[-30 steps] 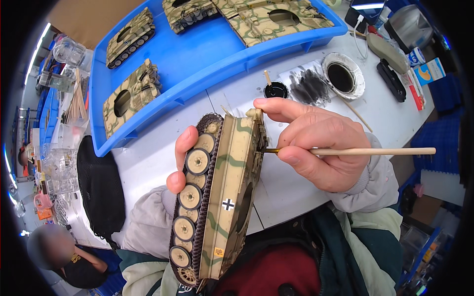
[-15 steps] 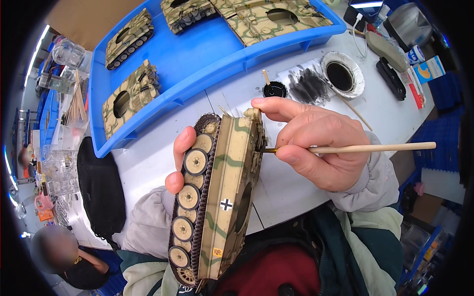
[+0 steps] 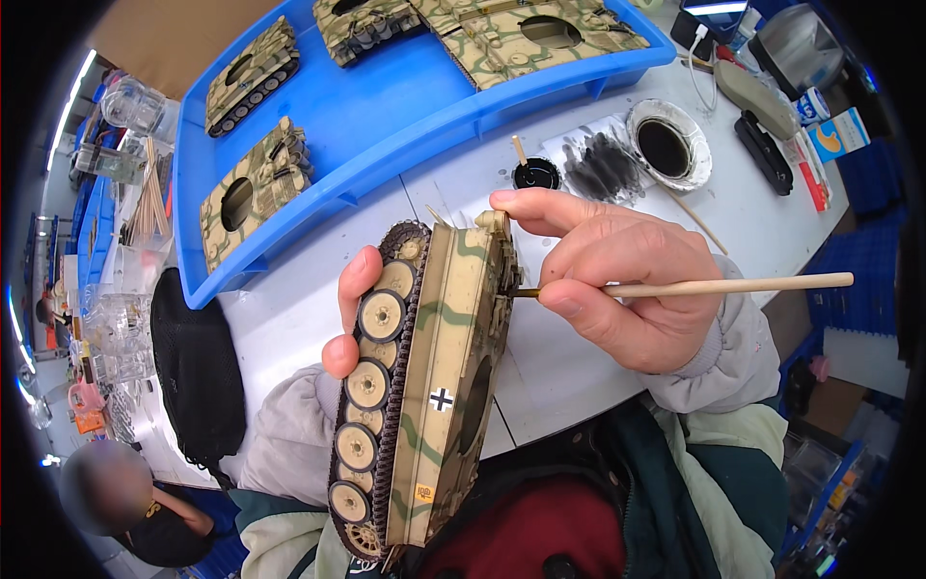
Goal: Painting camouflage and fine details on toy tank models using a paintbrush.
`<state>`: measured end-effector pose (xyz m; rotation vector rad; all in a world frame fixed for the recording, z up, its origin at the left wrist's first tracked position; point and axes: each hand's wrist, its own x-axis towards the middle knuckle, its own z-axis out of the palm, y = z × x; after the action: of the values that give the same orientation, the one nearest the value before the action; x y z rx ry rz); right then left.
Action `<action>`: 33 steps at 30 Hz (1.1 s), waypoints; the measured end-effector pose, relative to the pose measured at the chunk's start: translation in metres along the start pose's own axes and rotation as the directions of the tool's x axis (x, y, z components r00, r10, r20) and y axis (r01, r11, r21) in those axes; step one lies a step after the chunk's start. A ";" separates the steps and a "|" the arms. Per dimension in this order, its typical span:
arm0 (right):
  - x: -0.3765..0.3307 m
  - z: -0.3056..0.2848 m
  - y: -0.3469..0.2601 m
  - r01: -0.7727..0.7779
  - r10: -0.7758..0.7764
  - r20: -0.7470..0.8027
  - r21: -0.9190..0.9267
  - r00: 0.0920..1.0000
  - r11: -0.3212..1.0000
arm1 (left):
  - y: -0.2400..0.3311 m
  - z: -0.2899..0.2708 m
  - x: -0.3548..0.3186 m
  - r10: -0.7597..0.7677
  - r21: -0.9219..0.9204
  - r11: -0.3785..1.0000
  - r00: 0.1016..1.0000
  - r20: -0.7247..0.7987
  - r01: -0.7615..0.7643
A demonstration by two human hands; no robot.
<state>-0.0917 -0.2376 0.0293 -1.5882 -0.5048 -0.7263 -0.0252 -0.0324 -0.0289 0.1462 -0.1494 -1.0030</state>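
Observation:
A model tank hull (image 3: 439,357), tan with green camouflage stripes, is tilted on its side in front of my chest, its tracks and road wheels facing left. My left hand (image 3: 355,289) grips it from behind; two fingertips show beside the wheels and the rest is hidden. Pinched in my right hand (image 3: 617,280) is a thin paintbrush (image 3: 733,287) with a pale wooden handle. Its tip meets the hull's detailed upper side, where the bristles are hard to see. My right index fingertip rests against the hull's top end.
Several similar tank hulls (image 3: 256,188) sit in a blue tray (image 3: 424,145) at the back. Right of centre are a small black paint pot (image 3: 536,175), a black-smeared sheet (image 3: 603,164) and a dark-filled bowl (image 3: 666,147). A black pouch (image 3: 196,372) lies at left.
Almost nothing differs. My hands, the hull and the brush keep nearly the same places, with only a very slight shift of the brush.

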 end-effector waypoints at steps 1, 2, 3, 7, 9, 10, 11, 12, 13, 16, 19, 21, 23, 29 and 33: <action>0.000 0.000 0.000 0.001 -0.001 0.000 0.001 1.000 1.000 | -0.001 0.003 0.000 0.000 0.001 1.000 1.000 0.000 0.000; -0.001 0.000 0.000 -0.003 0.003 -0.002 0.007 1.000 1.000 | -0.002 0.011 0.000 0.038 0.032 0.999 0.999 -0.035 -0.037; -0.001 0.000 0.000 -0.007 0.008 -0.005 0.012 1.000 1.000 | -0.005 0.020 0.000 0.076 0.064 0.995 0.995 -0.069 -0.071; -0.002 -0.001 0.000 -0.015 0.015 -0.002 0.002 1.000 1.000 | -0.006 0.034 0.003 0.194 0.166 0.972 0.968 -0.161 -0.167; 0.000 0.000 -0.001 -0.014 0.014 -0.007 0.010 1.000 1.000 | 0.005 0.015 0.005 -0.109 -0.010 0.994 0.987 -0.118 0.109; 0.000 0.000 -0.001 -0.013 0.013 -0.007 0.010 1.000 1.000 | 0.007 0.012 0.005 -0.108 -0.010 0.994 0.987 -0.118 0.108; 0.000 0.000 -0.001 -0.013 0.013 -0.010 0.011 1.000 1.000 | 0.009 0.009 0.006 -0.144 -0.022 0.990 0.984 -0.110 0.142; 0.000 0.000 -0.001 -0.013 0.014 -0.013 0.013 1.000 1.000 | 0.010 0.008 0.006 -0.178 -0.033 0.984 0.979 -0.101 0.176; 0.000 0.001 -0.001 -0.014 0.014 -0.013 0.012 1.000 1.000 | 0.010 0.012 0.008 -0.179 -0.033 0.984 0.979 -0.101 0.176; -0.002 0.000 0.000 -0.025 0.026 -0.019 0.023 0.999 0.999 | 0.009 0.020 0.010 -0.202 -0.027 0.979 0.975 -0.090 0.201; -0.001 0.000 -0.001 -0.025 0.026 -0.018 0.022 1.000 0.999 | 0.003 0.019 0.002 -0.091 0.044 0.994 0.984 -0.150 0.099; -0.002 -0.001 -0.001 -0.048 0.048 -0.011 0.011 0.999 0.999 | -0.003 0.029 -0.001 0.096 0.125 0.990 0.971 -0.219 -0.070; -0.002 -0.002 -0.003 -0.052 0.052 -0.009 0.014 0.999 0.999 | -0.003 0.001 -0.004 0.140 0.159 0.979 0.989 -0.050 -0.130; 0.000 -0.007 -0.001 -0.045 0.044 -0.075 -0.007 0.996 0.999 | -0.006 0.013 0.006 0.212 0.123 0.963 0.957 0.197 -0.238; 0.005 -0.015 0.000 -0.243 0.211 -0.226 -0.127 0.951 0.962 | -0.009 0.015 0.011 0.315 0.187 0.920 0.934 0.170 -0.344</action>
<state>-0.0903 -0.2533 0.0334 -1.6558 -0.1088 -0.7592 -0.0295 -0.0473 -0.0147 0.2411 -0.3959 -0.6558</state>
